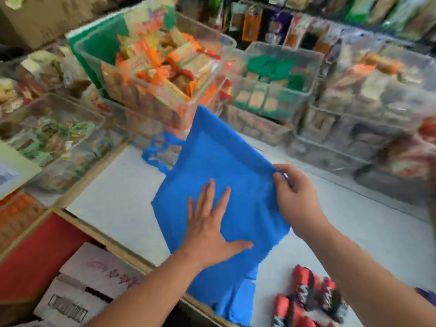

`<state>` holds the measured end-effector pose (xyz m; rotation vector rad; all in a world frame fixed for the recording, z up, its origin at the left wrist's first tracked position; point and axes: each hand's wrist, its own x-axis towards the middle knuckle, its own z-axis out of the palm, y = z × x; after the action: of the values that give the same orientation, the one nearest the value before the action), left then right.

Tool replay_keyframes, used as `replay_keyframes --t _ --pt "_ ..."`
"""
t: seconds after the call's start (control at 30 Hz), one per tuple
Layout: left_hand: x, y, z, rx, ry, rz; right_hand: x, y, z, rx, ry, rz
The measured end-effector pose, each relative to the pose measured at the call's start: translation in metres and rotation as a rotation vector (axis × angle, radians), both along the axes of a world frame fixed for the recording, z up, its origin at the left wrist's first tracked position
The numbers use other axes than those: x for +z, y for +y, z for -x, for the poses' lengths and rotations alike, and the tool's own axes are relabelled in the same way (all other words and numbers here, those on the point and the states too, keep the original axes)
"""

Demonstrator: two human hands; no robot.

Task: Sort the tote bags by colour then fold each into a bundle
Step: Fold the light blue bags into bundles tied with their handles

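Now pressing blue tote bag (pixel 226 161) flat on white counter (pixel 118 204) with left hand (pixel 210 227), fingers straight; pinching its right edge with right hand (pixel 295 197), fingers curled. Red-patterned bundles (pixel 309 296) beside right forearm.

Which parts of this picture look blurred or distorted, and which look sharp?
Head view: the bins and back shelves are smeared and blocky; the far right streaks with motion; bag, left hand and right hand read clearest; light soft, shadows faint.
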<state>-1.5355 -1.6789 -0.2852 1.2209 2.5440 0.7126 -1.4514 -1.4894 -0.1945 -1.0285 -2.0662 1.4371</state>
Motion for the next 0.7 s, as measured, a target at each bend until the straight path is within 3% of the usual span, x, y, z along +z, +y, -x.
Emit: replay_keyframes --t 0.13,0.23,0.37,0.47,0.57,0.7 --pt "0.009 0.045 -0.015 -0.237 0.024 0.091 -0.005 0.048 -0.054 -0.359 0.101 0.192" --pt "0.006 0.071 -0.013 -0.280 -0.019 0.165 -0.027 0.069 -0.082 -0.557 0.161 0.400" --pt "-0.004 0.092 0.013 -0.337 -0.070 0.303 -0.070 0.080 -0.098 -0.674 0.203 0.628" --pt "-0.021 0.095 0.040 -0.374 -0.101 0.378 -0.097 0.082 -0.092 -0.708 0.130 0.718" --pt "-0.041 0.090 0.071 -0.416 -0.105 0.424 -0.119 0.085 -0.077 -0.695 -0.052 0.712" --pt "-0.072 0.076 0.116 -0.452 -0.051 0.442 -0.134 0.096 -0.061 -0.731 -0.211 0.505"
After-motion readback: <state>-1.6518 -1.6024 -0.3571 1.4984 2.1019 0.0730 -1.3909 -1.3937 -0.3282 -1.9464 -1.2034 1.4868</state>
